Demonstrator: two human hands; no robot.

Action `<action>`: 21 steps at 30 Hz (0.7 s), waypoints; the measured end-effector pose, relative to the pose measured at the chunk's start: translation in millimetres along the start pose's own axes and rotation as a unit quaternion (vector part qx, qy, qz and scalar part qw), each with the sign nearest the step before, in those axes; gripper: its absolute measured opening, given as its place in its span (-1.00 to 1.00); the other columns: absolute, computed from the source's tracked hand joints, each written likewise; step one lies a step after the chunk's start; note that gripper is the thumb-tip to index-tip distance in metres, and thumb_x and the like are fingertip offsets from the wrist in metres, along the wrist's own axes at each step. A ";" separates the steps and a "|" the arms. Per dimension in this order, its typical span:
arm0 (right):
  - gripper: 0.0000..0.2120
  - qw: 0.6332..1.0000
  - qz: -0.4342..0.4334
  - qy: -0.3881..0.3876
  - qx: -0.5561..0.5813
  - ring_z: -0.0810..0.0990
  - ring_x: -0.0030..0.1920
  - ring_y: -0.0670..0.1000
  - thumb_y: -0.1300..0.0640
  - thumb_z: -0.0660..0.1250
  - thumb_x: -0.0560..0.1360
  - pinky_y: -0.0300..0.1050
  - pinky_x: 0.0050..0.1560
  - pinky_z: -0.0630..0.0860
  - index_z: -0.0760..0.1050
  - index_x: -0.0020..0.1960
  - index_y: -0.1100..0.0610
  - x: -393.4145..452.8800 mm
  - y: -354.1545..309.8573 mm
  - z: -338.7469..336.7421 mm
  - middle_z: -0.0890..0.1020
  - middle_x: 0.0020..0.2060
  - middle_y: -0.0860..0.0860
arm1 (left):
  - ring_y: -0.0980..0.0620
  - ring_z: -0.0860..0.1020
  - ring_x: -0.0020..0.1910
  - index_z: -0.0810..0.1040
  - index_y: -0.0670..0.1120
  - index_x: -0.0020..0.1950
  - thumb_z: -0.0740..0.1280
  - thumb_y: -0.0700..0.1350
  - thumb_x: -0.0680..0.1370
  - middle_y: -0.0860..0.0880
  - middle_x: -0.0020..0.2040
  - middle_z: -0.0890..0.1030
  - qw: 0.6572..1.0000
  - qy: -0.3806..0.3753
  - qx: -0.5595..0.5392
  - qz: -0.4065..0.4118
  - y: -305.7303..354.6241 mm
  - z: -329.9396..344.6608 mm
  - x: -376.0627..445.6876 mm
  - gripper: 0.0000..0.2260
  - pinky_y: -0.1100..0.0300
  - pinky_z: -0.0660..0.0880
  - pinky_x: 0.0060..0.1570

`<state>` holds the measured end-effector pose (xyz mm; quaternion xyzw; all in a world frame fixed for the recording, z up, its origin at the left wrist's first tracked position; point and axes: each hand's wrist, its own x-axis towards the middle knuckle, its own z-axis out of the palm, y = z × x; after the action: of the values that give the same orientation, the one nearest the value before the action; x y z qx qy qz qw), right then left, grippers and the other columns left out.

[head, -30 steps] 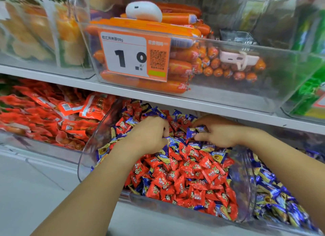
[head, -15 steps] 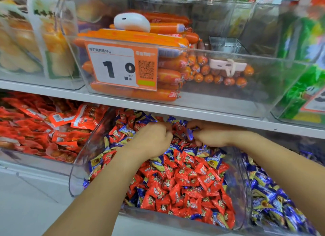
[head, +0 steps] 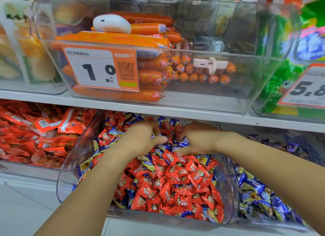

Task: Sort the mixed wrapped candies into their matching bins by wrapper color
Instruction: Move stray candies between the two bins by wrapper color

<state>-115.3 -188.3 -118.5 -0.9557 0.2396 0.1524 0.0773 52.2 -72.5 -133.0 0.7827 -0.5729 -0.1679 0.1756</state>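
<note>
A clear bin [head: 73, 165] on the lower shelf holds a heap of red candies [head: 167, 186] mixed with blue candies [head: 112, 132]. Both of my hands are deep at the back of this bin, close together. My left hand [head: 140, 141] is curled, thumb pointing right, and grips blue wrappers that peek out under its fingers. My right hand [head: 198, 142] has its fingers bent into the pile and pinches a blue candy [head: 184, 142] against the thumb. The fingertips of both hands are partly hidden among the wrappers.
To the right stands a bin of blue candies [head: 255, 191]. Left of the mixed bin lies a bin of red snack packets [head: 44, 139]. A white shelf edge [head: 175, 111] runs just above my hands, bearing a sausage bin with an orange price tag [head: 98, 69].
My hands have stayed at the back of the mixed bin and shifted a little closer together among the wrappers. The camera has tilted, so the shelf above sits lower in view.
</note>
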 end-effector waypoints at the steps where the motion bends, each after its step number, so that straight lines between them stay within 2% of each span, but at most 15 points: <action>1: -0.48 1.000 0.007 -0.009 0.012 0.58 0.05 0.05 -0.23 0.39 0.48 -0.16 0.02 0.48 0.54 0.26 0.11 2.2 -0.2 -0.4 0.63 0.13 0.04 | 0.00 0.53 -0.04 0.50 0.00 -0.05 0.35 0.18 0.52 0.01 -0.05 0.57 1.000 0.005 -0.012 0.004 0.9 -1.3 -1.3 -0.74 0.10 0.47 -0.08; 3: -0.46 0.999 0.020 -0.025 0.024 0.61 0.10 0.12 -0.22 0.41 0.47 -0.06 0.12 0.54 0.56 0.23 0.17 8.0 1.9 2.0 0.64 0.15 0.10 | 0.02 0.51 -0.06 0.47 0.00 -0.04 0.30 0.20 0.55 0.01 -0.08 0.54 0.999 0.004 -0.032 0.009 2.5 -1.7 -3.6 -0.73 0.12 0.43 -0.12; 4: -0.49 0.999 0.019 -0.033 0.024 0.62 0.07 0.12 -0.22 0.40 0.48 -0.04 0.11 0.55 0.58 0.18 0.18 10.9 3.4 3.1 0.66 0.10 0.12 | 0.03 0.51 -0.07 0.47 0.00 -0.04 0.28 0.21 0.55 0.02 -0.09 0.53 0.999 0.001 -0.045 0.009 3.6 -1.4 -4.4 -0.72 0.13 0.41 -0.14; 6: -0.59 0.999 0.013 -0.021 0.038 0.63 -0.08 0.07 -0.18 0.37 0.52 -0.08 0.02 0.55 0.59 0.08 0.17 10.3 6.3 0.9 0.69 -0.03 0.09 | 0.04 0.51 -0.10 0.46 -0.01 -0.03 0.27 0.22 0.55 0.03 -0.11 0.52 0.998 0.001 -0.057 0.008 4.9 -1.1 -5.3 -0.70 0.15 0.38 -0.20; 8: -0.65 0.997 0.009 0.020 0.080 0.59 -0.13 -0.03 -0.17 0.31 0.56 -0.16 -0.01 0.50 0.56 0.08 0.12 7.2 9.5 -3.6 0.67 -0.07 0.00 | 0.09 0.46 -0.19 0.43 -0.02 -0.05 0.28 0.21 0.55 0.07 -0.17 0.47 0.998 0.008 -0.056 0.008 5.5 -2.0 -5.4 -0.70 0.18 0.33 -0.30; 10: -0.63 0.987 0.026 0.022 0.158 0.60 0.00 -0.08 -0.21 0.24 0.59 -0.27 0.08 0.47 0.52 0.16 0.07 3.5 14.9 -6.9 0.63 0.00 -0.07 | 0.13 0.39 -0.30 0.40 -0.03 -0.07 0.32 0.18 0.55 0.08 -0.23 0.42 0.999 0.013 -0.047 0.013 6.9 -3.4 -5.3 -0.71 0.21 0.26 -0.38; 11: -0.53 0.983 0.045 0.007 0.181 0.61 0.11 0.00 -0.26 0.20 0.58 -0.17 0.20 0.48 0.53 0.22 0.10 0.8 15.1 -8.5 0.64 0.08 -0.01 | 0.14 0.37 -0.33 0.41 -0.04 -0.05 0.34 0.16 0.54 0.07 -0.24 0.41 0.999 0.011 -0.043 0.015 8.1 -3.9 -5.1 -0.71 0.21 0.24 -0.41; 13: -0.41 0.989 0.042 0.027 0.136 0.58 0.20 0.15 -0.30 0.17 0.55 0.06 0.29 0.45 0.50 0.31 0.16 -3.8 19.5 -6.2 0.61 0.20 0.14 | 0.13 0.38 -0.34 0.44 -0.04 0.02 0.35 0.14 0.55 0.05 -0.18 0.45 0.999 0.009 -0.045 0.021 11.6 -4.1 -5.1 -0.73 0.21 0.24 -0.40; 15: -0.45 0.993 -0.002 0.095 0.069 0.54 0.22 0.10 -0.28 0.13 0.57 0.04 0.31 0.42 0.43 0.37 0.08 -14.9 19.4 -5.4 0.58 0.25 0.08 | 0.12 0.44 -0.25 0.47 0.02 0.10 0.34 0.11 0.56 0.06 -0.02 0.47 0.997 0.015 -0.063 0.035 15.5 -4.8 -7.2 -0.78 0.21 0.31 -0.30; 17: -0.41 0.991 -0.009 0.126 0.039 0.57 0.13 0.07 -0.36 -0.01 0.54 0.06 0.23 0.47 0.40 0.33 0.00 -31.7 13.9 -6.7 0.61 0.16 0.04 | 0.16 0.50 -0.24 0.50 0.07 0.09 0.32 0.10 0.58 0.05 0.02 0.53 0.993 0.020 -0.110 0.048 20.9 -5.5 -12.3 -0.84 0.23 0.35 -0.28; 19: -0.50 0.990 0.010 0.140 0.028 0.59 -0.06 0.06 -0.33 -0.04 0.56 0.09 0.05 0.52 0.44 0.15 0.01 -52.7 6.8 -6.0 0.63 -0.06 0.04 | 0.19 0.54 -0.38 0.53 0.02 0.08 0.30 0.07 0.59 -0.05 -0.12 0.63 0.982 0.007 -0.182 0.054 29.0 -2.8 -19.2 -0.84 0.31 0.38 -0.42; 21: -0.60 0.981 0.012 0.189 0.052 0.53 -0.22 0.02 -0.28 -0.02 0.59 0.10 -0.11 0.50 0.41 -0.08 -0.02 -75.3 2.7 -0.4 0.56 -0.26 -0.01 | 0.13 0.52 -0.48 0.54 -0.01 0.04 0.30 0.04 0.60 -0.09 -0.26 0.61 0.963 -0.011 -0.262 0.056 40.6 3.4 -28.2 -0.86 0.35 0.33 -0.53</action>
<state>-179.7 -158.1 -93.7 -0.9591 0.2686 -0.0429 0.0781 8.5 -57.3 -115.3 0.6743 -0.5535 -0.3104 0.3777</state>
